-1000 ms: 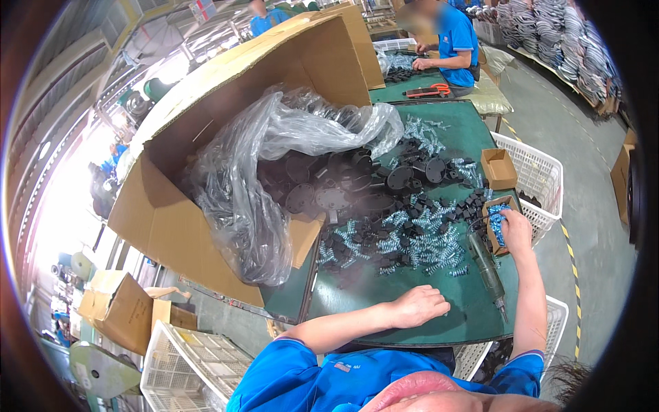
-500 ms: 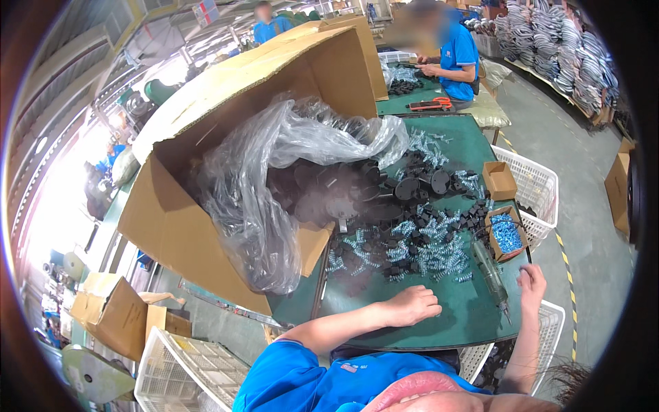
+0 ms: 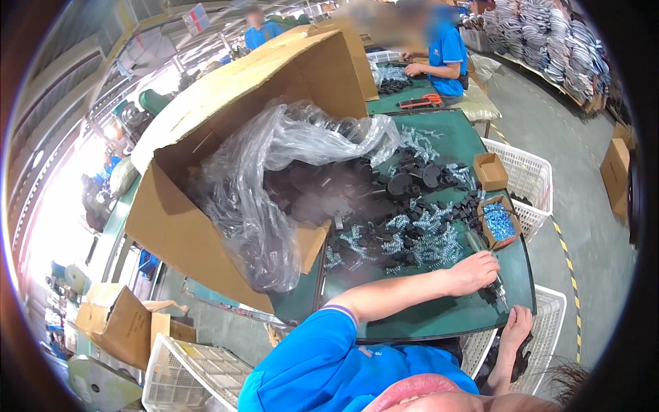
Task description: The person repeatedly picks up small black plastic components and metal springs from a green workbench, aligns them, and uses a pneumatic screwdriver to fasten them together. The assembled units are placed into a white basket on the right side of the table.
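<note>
A green electric screwdriver (image 3: 475, 240) lies slanting at the right of the green table, its metal tip toward the near edge. My left hand (image 3: 472, 273) reaches across and has its fingers curled over the tool's middle, which they partly hide. Close to the tip, at the table's near right corner, my right hand (image 3: 516, 325) has its fingers bent together; whatever they hold is too small to make out. Left of the tool lie a heap of pale blue springs (image 3: 439, 250) and small black parts (image 3: 374, 237). Beyond it stands a small carton (image 3: 500, 242) of blue pieces.
A big open carton (image 3: 185, 226) with a clear plastic bag (image 3: 240, 199) and black round parts (image 3: 322, 196) fills the left. A small brown carton (image 3: 489, 172) stands near the right edge, beside a white basket (image 3: 535, 172). A co-worker in blue (image 3: 447, 65) works beyond.
My left hand has moved right, from the near part of the table onto the screwdriver. My right hand has dropped nearer to the tool's tip. The view has shifted slightly.
</note>
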`<action>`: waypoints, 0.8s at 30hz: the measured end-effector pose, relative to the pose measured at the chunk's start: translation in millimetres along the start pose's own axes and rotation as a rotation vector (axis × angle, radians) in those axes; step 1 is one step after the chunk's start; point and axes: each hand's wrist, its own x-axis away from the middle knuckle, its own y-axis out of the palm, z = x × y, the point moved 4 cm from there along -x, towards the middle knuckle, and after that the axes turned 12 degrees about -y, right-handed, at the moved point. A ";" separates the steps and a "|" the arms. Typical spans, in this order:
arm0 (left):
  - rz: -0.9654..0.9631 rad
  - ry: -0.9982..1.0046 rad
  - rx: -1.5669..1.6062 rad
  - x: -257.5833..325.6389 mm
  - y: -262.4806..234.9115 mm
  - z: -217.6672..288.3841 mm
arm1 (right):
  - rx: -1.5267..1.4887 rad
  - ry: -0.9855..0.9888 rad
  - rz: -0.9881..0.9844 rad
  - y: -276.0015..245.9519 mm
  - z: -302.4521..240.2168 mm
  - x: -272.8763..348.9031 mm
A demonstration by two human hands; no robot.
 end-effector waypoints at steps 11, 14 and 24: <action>-0.223 -0.191 0.242 -24.5 67.2 -28.3 | 0.040 -0.068 0.038 -10.9 -23.0 11.0; -0.158 -0.245 0.278 -22.6 71.0 -27.3 | 0.028 -0.046 0.071 -10.9 -23.1 4.3; -0.015 -0.185 0.332 -13.1 70.5 -22.7 | 0.024 -0.045 0.065 -3.2 7.2 -5.9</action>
